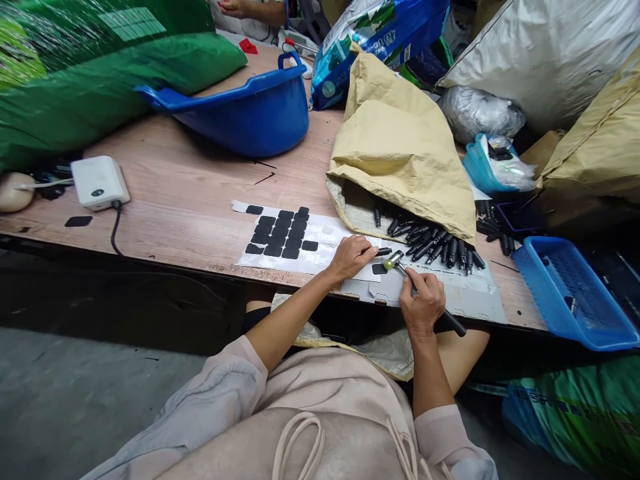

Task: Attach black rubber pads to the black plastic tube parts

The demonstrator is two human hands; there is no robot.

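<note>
My right hand point(423, 300) is wrapped round the dark handle of a small hammer point(394, 261), whose head has a yellowish face. Between the fingers of my left hand point(353, 256) is a short black tube-like piece point(383, 252), its tip sticking out close to the hammer head. Just below lies a black rounded patch point(379, 269) at the table's front. Left of my left hand, rows of black rounded patches point(280, 233) sit on a white sheet point(323, 230). To the right, a pile of similar black pieces point(440, 247) spills from the mouth of a tan sack point(395, 147).
A blue basin point(250, 113) stands at the back of the wooden table point(190, 180). A white box with a cable point(100, 182) is at the left. On the right edge sits a blue basket point(575, 293). Large sacks crowd the back; another person's hand point(235, 8) shows there.
</note>
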